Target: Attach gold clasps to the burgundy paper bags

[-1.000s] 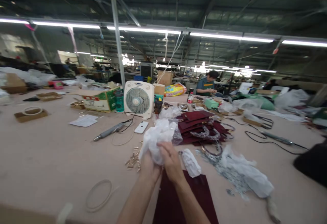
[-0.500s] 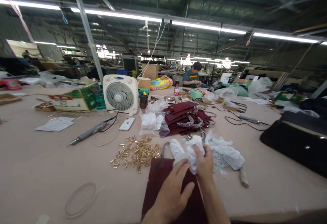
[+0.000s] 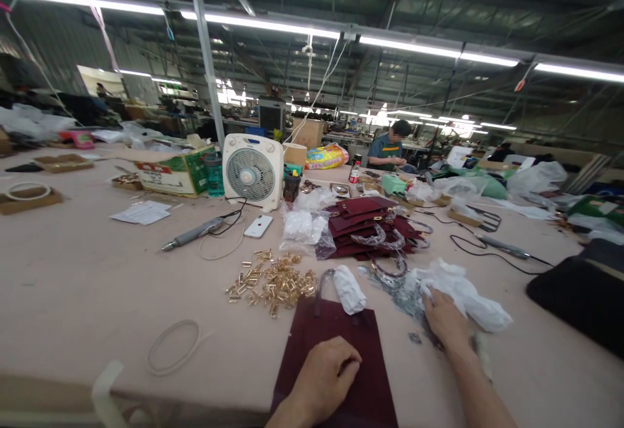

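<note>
A flat maroon bag (image 3: 363,343) lies before me with a dark looped handle. My left hand (image 3: 324,373) rests on it with fingers curled in; whatever they may hold is hidden. A white paper roll (image 3: 350,290) sits at the bag's top edge by the handle. Off to the right, my right hand (image 3: 446,317) reaches down with fingers stretched at the edge of crumpled white paper (image 3: 458,285). Small grey metal pieces (image 3: 402,294) are scattered beside those fingers. Left of the bag's top is a heap of gold-coloured metal fittings (image 3: 280,281).
Stacked maroon bags (image 3: 363,223) lie beyond, beside plastic-wrapped white material (image 3: 302,227). A box fan (image 3: 251,171), a phone (image 3: 258,226) and a grey corded tool (image 3: 192,234) are at left. A black item (image 3: 575,298) stands right. A co-worker (image 3: 387,148) sits farther back.
My right hand has moved from the bag's top to the crumpled paper at right. The left hand has drawn back lower on the bag and curled. The view has shifted left.
</note>
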A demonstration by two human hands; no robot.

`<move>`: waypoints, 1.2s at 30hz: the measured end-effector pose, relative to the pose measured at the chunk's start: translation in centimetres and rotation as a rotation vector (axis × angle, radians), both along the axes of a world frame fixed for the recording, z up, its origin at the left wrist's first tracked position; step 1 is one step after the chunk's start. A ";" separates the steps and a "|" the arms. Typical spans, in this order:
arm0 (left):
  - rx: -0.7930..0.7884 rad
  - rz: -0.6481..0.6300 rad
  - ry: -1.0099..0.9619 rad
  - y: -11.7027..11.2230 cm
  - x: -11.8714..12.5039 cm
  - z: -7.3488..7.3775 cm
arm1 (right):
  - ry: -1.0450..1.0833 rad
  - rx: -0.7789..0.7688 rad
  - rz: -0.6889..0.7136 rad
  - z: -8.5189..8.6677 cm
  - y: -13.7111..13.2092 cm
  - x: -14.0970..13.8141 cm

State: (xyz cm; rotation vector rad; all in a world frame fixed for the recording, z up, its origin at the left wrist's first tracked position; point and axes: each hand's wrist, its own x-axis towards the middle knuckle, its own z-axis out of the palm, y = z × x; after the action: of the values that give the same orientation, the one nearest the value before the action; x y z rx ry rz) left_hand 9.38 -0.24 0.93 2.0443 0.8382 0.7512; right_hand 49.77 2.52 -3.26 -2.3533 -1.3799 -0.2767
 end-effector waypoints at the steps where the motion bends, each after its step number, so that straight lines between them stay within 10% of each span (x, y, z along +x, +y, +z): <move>1: 0.003 -0.004 -0.004 0.0 0.0 0.0 | 0.003 -0.025 -0.009 -0.8 -0.1 0.1; 5: -0.004 -0.011 -0.023 0.1 0.0 0.0 | -0.026 -0.043 0.032 -0.8 -0.2 0.2; 11: -0.081 0.027 -0.104 0.3 -0.1 0.7 | -0.100 0.274 0.143 3.8 0.6 -4.3; 16: -0.294 0.132 -0.301 1.1 -0.2 0.0 | 0.249 0.292 0.445 5.1 2.5 -14.3; 20: -0.443 0.295 -0.541 2.1 -0.3 -1.4 | 0.434 0.175 0.378 3.6 3.8 -20.6; 28: -0.516 0.455 -0.774 3.3 0.0 -2.6 | 1.083 0.574 0.294 4.5 3.8 -23.2; 36: -0.410 0.369 -0.888 2.7 -0.6 -1.8 | 1.882 0.133 0.532 5.1 2.1 -27.2</move>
State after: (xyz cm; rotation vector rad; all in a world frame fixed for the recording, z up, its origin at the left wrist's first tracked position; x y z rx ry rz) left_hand 8.74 2.49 -0.86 1.0193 0.7447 1.4048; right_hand 22.58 4.58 1.82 -0.9965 -0.7043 1.4828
